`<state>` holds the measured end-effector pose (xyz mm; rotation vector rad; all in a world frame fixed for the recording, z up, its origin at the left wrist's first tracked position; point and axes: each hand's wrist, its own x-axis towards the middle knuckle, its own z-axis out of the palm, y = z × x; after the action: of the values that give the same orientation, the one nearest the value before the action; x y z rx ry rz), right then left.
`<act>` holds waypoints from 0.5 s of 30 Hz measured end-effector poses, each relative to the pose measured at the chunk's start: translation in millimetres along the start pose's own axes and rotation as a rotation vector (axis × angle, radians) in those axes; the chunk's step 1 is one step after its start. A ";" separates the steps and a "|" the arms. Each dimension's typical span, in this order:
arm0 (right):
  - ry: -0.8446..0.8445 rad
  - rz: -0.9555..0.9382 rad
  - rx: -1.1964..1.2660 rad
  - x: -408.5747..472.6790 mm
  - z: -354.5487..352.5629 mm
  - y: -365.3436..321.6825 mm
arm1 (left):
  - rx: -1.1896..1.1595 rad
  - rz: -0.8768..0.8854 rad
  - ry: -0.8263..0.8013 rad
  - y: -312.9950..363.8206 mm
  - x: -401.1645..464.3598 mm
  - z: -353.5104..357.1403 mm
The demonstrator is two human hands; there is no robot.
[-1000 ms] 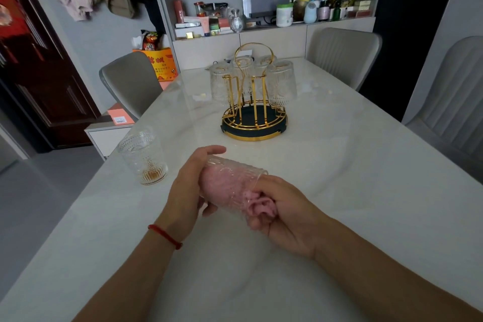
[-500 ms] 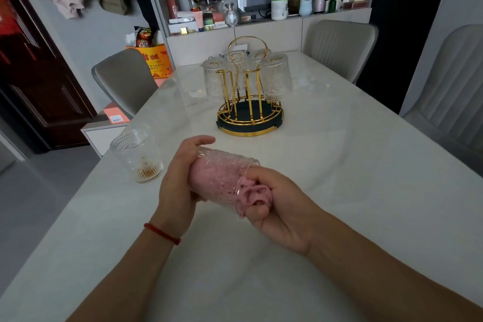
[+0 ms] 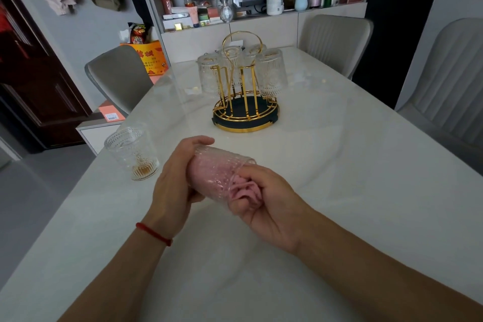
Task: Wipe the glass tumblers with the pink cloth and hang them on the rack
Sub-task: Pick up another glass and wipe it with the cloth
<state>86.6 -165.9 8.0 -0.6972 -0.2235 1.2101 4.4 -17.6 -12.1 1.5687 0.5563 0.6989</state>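
My left hand (image 3: 173, 180) grips the base end of a patterned glass tumbler (image 3: 217, 172) lying on its side above the table. The pink cloth (image 3: 244, 191) is stuffed inside it, and my right hand (image 3: 271, 204) holds the bunched cloth at the tumbler's mouth. A second tumbler (image 3: 133, 151) stands upright near the left table edge, apart from both hands. Farther back stands the gold wire rack (image 3: 244, 102) on its dark round base, with several tumblers hung upside down on it, among them one at the left (image 3: 209, 76) and one at the right (image 3: 270, 73).
The white marble table (image 3: 339, 191) stretches ahead. Grey chairs stand at the left (image 3: 120, 76), far right (image 3: 334, 39) and right edge (image 3: 449, 91). A cluttered shelf (image 3: 261, 5) of bottles runs behind, and a low white cabinet (image 3: 99, 128) sits beside the table's left edge.
The view has shifted slightly, and the bunched cloth at the tumbler's mouth has turned a little in my right hand. The tumbler stays in both hands at the same spot.
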 end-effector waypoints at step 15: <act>-0.055 0.004 -0.035 2.3 -0.5 0.9 | -0.094 0.084 -0.025 -1.7 9.2 -9.0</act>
<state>87.0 -163.9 6.6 -0.6955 -0.2897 1.2325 4.4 -4.6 -12.4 1.5180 0.4348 0.7570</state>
